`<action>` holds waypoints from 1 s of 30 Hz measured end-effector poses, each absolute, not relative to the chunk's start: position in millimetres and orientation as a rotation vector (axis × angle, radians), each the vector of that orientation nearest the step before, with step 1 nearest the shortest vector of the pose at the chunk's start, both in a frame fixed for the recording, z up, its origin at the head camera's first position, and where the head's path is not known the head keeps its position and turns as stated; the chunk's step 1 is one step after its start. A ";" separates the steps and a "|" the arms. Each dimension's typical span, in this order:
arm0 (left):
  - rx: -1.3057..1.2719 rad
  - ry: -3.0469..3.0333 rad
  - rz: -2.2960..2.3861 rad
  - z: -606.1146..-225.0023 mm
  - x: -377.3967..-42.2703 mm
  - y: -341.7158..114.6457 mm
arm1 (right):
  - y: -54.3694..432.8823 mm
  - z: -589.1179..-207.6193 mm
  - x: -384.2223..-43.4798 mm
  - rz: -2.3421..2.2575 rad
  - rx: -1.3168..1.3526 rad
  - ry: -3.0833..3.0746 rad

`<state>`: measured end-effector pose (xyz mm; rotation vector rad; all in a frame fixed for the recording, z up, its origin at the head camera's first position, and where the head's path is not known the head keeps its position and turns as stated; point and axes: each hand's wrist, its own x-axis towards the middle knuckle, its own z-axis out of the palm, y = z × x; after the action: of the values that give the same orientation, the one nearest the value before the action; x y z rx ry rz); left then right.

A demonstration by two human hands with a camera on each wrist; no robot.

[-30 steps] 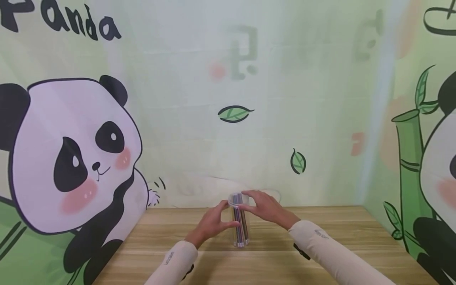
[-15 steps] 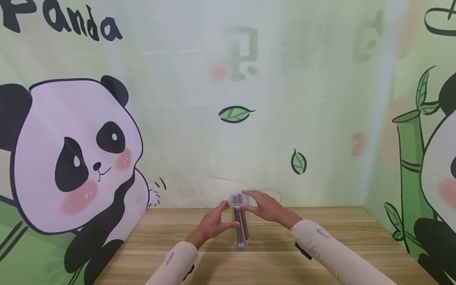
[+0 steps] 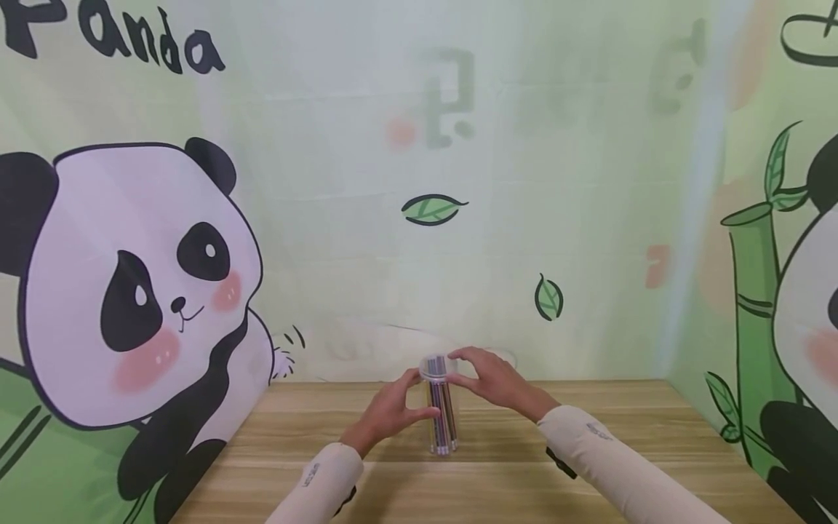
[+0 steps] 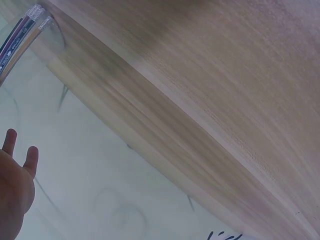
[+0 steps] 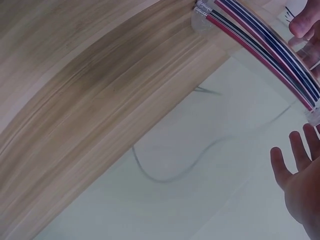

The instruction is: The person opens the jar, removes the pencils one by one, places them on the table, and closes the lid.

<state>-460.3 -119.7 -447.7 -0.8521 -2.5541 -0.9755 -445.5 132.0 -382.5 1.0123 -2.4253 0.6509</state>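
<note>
A clear tube of pencils (image 3: 443, 418) stands upright on the wooden table, with eraser ends at the bottom. Its clear round lid (image 3: 433, 366) is at the top. My left hand (image 3: 388, 409) grips the tube's left side, thumb in front and fingers behind. From the right, my right hand (image 3: 492, 376) holds the lid between thumb and curved fingers. The left wrist view catches pencils (image 4: 22, 40) at the top left and part of my left hand (image 4: 15, 192). In the right wrist view, dark and red pencils (image 5: 272, 47) run above my right hand (image 5: 305, 187).
The wooden table (image 3: 294, 429) reaches back to a pale green wall cloth (image 3: 340, 255) printed with pandas, leaves and bamboo. A thin, faint curved line (image 5: 200, 155) shows on the cloth behind the table's back edge.
My right hand has shifted slightly to the right at the lid, its thumb and index finger moving toward the lid's right side. The left hand and the tube stay in place.
</note>
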 end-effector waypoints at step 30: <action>-0.864 -2.546 -0.960 -449.0 -462.8 -121.0 | 107.9 -386.4 -443.7 0.720 0.788 -2.619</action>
<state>-462.8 -121.0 -449.0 -0.8638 -2.5464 -0.9596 -443.7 107.9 -386.4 0.7881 -2.6193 0.7197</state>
